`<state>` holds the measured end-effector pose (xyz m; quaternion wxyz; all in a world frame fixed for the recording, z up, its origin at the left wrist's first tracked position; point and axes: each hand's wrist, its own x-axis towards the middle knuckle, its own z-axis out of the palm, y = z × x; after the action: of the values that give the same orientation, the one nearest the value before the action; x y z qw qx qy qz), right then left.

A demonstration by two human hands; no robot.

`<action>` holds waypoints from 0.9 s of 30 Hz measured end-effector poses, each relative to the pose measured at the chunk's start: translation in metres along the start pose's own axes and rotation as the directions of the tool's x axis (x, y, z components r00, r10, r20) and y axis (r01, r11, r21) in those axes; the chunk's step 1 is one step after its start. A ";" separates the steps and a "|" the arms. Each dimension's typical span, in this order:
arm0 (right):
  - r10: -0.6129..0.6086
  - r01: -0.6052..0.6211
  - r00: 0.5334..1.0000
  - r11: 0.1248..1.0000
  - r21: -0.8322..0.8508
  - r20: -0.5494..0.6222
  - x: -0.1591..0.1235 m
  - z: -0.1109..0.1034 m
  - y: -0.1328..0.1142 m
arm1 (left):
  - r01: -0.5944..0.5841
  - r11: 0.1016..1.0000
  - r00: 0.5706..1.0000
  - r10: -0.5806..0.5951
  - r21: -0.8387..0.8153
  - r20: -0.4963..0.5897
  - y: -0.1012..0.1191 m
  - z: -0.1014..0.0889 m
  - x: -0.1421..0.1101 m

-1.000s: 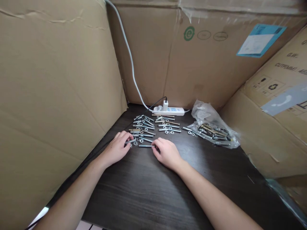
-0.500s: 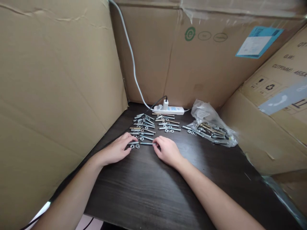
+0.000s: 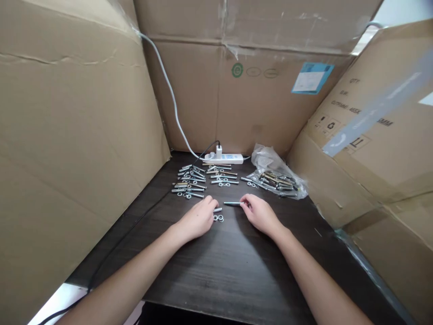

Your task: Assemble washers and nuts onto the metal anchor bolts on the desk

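Note:
My right hand pinches one end of a slim silver bolt, whose shank points left, low over the table. Just to its left, my left hand has its fingers curled on a short metal sleeve, one end of which shows past the fingertips. Beside those fingers lie a hex nut and washers, flat on the dark table. Behind the left hand, rows of bolts with sleeves, nuts and washers are laid out.
A second group of bolts lies farther back. At the back right sits a clear plastic bag of loose hardware. A white power strip with a plug stands against the cardboard wall. A black cable runs along the left.
Both hands have moved right relative to the rows, away from them. The bolt, sleeve, nut and washers have shifted along with them. The head view has turned somewhat right.

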<state>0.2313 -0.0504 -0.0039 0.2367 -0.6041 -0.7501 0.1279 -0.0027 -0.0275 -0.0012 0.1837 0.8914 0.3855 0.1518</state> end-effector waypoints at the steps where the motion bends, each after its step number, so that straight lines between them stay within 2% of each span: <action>1: 0.008 -0.007 1.000 1.000 0.026 -0.028 -0.001 -0.002 0.006 | -0.004 1.000 1.000 0.004 0.021 0.002 0.005 0.004 0.007; 4: 0.052 -0.030 0.989 0.987 0.159 -0.136 -0.003 -0.004 0.023 | -0.025 0.999 1.000 0.024 0.028 0.013 0.012 0.013 0.028; 7: 0.131 -0.054 0.962 0.951 0.304 -0.239 -0.001 -0.002 0.033 | -0.030 0.997 0.996 0.024 -0.073 -0.081 0.007 0.017 0.042; 9: 0.160 -0.056 0.945 0.938 0.342 -0.284 0.000 -0.002 0.035 | -0.044 0.981 0.990 0.017 -0.189 -0.141 0.001 0.017 0.046; 12: 0.115 -0.007 0.938 0.949 0.316 -0.326 0.000 -0.005 0.031 | -0.035 0.954 0.975 -0.033 -0.299 -0.220 -0.005 0.015 0.046; 16: 0.033 0.055 0.948 0.963 0.265 -0.317 -0.001 -0.009 0.022 | -0.045 0.940 0.965 -0.046 -0.338 -0.256 -0.003 0.012 0.044; 22: 0.005 0.061 0.963 0.969 0.237 -0.269 -0.004 -0.009 0.017 | -0.053 0.927 0.969 -0.042 -0.372 -0.243 0.002 0.012 0.042; 27: -0.025 0.078 0.977 0.966 0.246 -0.211 -0.006 -0.009 0.011 | -0.101 0.931 0.964 0.005 -0.352 -0.265 0.005 0.009 0.040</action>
<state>0.2462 -0.0550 -0.0026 0.3915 -0.5591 -0.7147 0.1526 0.0307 -0.0028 -0.0022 0.2885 0.8248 0.3472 0.3405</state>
